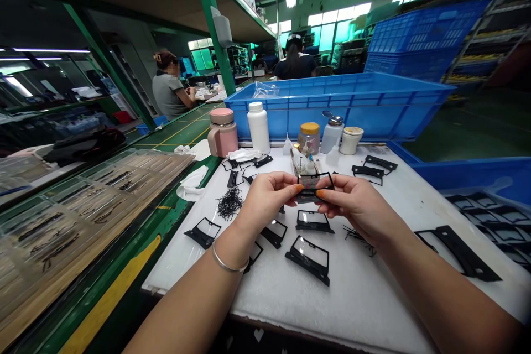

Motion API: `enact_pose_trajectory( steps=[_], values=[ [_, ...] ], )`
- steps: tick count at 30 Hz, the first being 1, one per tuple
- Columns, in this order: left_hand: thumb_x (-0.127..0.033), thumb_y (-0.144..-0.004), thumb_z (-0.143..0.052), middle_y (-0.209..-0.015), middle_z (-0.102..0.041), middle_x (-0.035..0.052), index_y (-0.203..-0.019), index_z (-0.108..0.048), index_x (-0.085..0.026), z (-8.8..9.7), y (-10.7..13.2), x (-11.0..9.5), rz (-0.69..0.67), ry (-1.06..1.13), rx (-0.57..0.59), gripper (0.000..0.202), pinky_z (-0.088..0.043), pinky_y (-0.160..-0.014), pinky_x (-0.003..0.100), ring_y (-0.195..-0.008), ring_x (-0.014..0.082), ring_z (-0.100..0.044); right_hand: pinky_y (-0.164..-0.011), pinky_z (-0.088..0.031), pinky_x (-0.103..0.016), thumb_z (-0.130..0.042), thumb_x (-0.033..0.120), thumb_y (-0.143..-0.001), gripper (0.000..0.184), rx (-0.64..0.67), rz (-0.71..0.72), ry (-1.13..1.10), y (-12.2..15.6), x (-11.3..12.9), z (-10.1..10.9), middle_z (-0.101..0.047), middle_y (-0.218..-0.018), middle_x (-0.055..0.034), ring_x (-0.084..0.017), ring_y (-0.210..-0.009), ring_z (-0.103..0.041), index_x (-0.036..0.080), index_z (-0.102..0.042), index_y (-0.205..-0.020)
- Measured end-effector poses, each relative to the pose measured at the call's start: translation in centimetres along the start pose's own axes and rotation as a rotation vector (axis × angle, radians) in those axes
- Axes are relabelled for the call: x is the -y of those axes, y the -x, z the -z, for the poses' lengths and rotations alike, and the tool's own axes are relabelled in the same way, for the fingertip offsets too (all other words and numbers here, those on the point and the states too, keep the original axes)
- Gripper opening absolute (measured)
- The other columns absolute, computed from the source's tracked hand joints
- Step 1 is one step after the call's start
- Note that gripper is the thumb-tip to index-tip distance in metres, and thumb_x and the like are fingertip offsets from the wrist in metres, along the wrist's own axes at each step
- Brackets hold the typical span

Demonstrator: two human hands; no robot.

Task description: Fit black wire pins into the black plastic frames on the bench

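Between both hands, raised over the white work surface [265,293], is a small black frame with a clear window [314,183]. My left hand [274,193] pinches its left end between thumb and fingers. At the right end, my right hand [352,199] grips it the same way. Similar black frames lie below, one just under the hands [314,221] and another closer to me [311,259]. A pile of thin black strips [229,203] sits left of my left hand. More strips [360,237] lie partly behind my right forearm.
Behind the hands stand a pink mug [223,133], a white bottle [259,128], a yellow-lidded jar [309,137] and a pump bottle [332,135]. A large blue crate [340,105] is beyond them. Left is a divided tray [91,199]. Two people sit farther off.
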State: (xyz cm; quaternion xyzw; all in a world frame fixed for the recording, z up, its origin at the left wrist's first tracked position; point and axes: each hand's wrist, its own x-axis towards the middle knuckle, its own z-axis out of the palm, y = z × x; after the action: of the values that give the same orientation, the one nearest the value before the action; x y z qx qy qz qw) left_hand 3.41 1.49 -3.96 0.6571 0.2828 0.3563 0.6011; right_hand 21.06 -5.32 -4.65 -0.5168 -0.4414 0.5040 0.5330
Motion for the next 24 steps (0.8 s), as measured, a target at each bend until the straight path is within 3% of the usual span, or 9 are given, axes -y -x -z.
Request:
enact_pose_trajectory(
  steps=[24],
  values=[
    [-0.028,-0.078,-0.072,-0.073,-0.059,0.0038,-0.082,-0.065,-0.007,-0.20,0.16,0.07,-0.040,-0.004,-0.010,0.022,-0.045,-0.057,0.017,-0.062,0.0082,-0.053,-0.054,-0.048,-0.018,-0.076,0.029,-0.072,0.021,-0.011,-0.009,0.000,0.19,0.14,-0.04,-0.062,-0.075,-0.0005,-0.010,-0.062,-0.061,0.017,-0.063,-0.085]
  ],
)
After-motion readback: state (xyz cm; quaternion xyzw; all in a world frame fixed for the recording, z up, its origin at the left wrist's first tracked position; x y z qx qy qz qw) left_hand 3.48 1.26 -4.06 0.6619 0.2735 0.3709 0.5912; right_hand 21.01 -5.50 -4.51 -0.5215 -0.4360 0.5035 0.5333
